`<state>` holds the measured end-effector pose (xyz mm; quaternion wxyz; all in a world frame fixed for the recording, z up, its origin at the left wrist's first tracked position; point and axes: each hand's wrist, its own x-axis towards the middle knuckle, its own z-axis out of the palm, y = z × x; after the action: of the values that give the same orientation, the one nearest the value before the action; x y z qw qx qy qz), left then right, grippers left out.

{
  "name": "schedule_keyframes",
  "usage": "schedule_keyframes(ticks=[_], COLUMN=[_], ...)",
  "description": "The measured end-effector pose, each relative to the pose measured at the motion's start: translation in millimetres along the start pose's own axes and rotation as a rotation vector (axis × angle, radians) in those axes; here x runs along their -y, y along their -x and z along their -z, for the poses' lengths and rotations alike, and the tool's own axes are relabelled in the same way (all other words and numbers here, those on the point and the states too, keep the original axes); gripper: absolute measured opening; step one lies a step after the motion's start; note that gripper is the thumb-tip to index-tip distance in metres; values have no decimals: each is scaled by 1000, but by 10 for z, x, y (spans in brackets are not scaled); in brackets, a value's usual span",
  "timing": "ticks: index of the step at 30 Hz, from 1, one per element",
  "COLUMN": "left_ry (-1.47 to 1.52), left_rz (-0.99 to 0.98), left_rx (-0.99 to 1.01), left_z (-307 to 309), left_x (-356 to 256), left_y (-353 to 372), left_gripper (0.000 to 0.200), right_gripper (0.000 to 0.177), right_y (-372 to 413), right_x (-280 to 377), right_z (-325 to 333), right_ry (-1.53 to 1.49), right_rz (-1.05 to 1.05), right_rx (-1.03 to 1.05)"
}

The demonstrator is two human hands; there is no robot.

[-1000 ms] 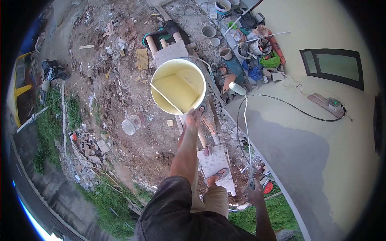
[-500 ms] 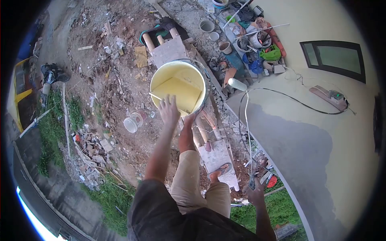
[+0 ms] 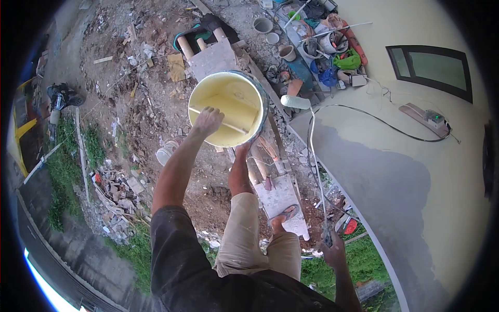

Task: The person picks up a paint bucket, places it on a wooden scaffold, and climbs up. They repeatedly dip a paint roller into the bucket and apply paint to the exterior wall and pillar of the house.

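Note:
A large bucket [image 3: 254, 86] with pale yellow paint inside stands on the plank platform in front of me. My left hand [image 3: 209, 120] is over its mouth, fingers closed round the pale edge of a flat, paint-covered board [image 3: 235, 128] that reaches across the inside. Most of that board is hard to tell from the paint. Low on the right, my right hand [image 3: 333, 249] grips the handle end of a long paint roller [image 3: 312, 138]. Its whitish roller head [image 3: 295, 102] is up beside the bucket, near the wall.
I stand on narrow raised planks [image 3: 280, 200] above rubble. A partly grey-coated wall [image 3: 374, 177] with a window [image 3: 436, 73] rises on the right. A black cable [image 3: 374, 110] runs along it. Tools and buckets [image 3: 332, 44] crowd the far wall base; a white pail [image 3: 165, 154] lies left.
My left hand has closed on the board's edge and the board now stands more edge-on in the bucket. The roller head has shifted slightly left; the view has moved a little.

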<state>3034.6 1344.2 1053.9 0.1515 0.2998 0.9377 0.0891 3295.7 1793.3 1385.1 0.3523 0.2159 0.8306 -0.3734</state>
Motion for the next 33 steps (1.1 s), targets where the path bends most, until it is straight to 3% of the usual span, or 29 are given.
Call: schedule_keyframes(ticks=[2,3,5,6,9,11,15,17,19,22,24,27,29,33], left_ry=[73,77,114,121,178,290,209,224,251,304,957,881,872,818], left_rz=[85,87,381,380,529,532,586,674,760,751,914,923,892,733], left_rx=[-25,-25,205,204,240,20,-77,-127,-168,-100,-85,-81,-68,-104], left_z=[153,250,368,404,460,509,444,346,209,94,77,56,77,138], left_x=[4,5,21,61,260,356,458,474,459,512,496,456,413,287], left_y=[-151,-240,-422,-478,-473,-361,-13,96,217,313,324,280,244,210], left_gripper=[12,12,13,13,14,21,32,35,38,39,39,37,35,27], right_gripper=[46,46,39,39,42,39,38,47,47,41,36,27,25,26], right_y=[56,91,172,201,172,116,-236,-506,-771,-1398,-1877,-2347,-2793,-3106], right_x=[225,256,279,340,592,828,1404,1802,1920,2237,2337,2797,2391,2102], right_z=[129,189,329,364,435,419,365,244,23,-398,-703,-983,-1372,-1695], right_ry=[57,61,92,97,235,291,434,476,624,708,780,829,789,744], right_rz=[-97,-98,-260,-265,-104,-17,-15,27,280,208,253,281,166,147], right_rx=[84,85,250,247,260,271,414,418,333,425,475,554,542,480])
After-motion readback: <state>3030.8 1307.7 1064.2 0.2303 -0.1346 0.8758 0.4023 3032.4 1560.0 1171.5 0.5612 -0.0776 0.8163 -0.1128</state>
